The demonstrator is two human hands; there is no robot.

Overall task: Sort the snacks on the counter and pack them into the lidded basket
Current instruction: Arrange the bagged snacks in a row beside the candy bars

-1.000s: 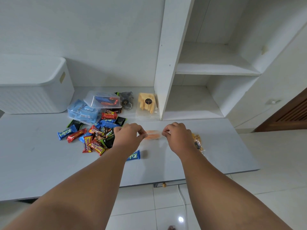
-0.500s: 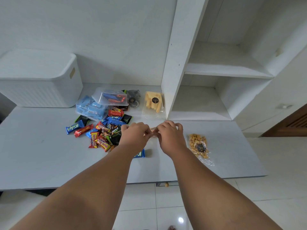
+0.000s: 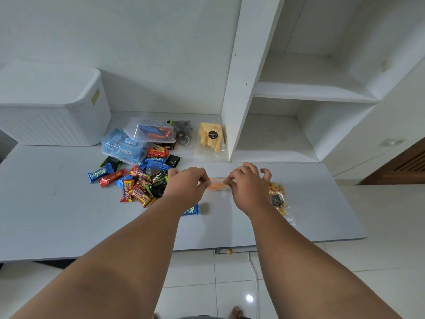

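My left hand (image 3: 186, 184) and my right hand (image 3: 247, 187) each pinch one end of a small orange snack packet (image 3: 217, 184) just above the counter (image 3: 57, 215). A pile of wrapped chocolate bars (image 3: 140, 180) lies left of my left hand, and a blue bar (image 3: 191, 210) peeks out under my left wrist. A clear bag of yellow nuggets (image 3: 277, 198) lies right of my right hand. The white lidded basket (image 3: 50, 107) stands shut at the far left.
Two clear plastic boxes of blue snacks (image 3: 128, 143) sit stacked behind the pile. A bag of dark rounds (image 3: 182, 134) and a bag of yellow sticks (image 3: 211, 139) lie by the white shelf upright (image 3: 241, 88). Open shelves (image 3: 299, 93) fill the right.
My hands were pressed together half a second ago; now they have drawn apart, and the orange packet shows stretched between them. The view has shifted slightly.
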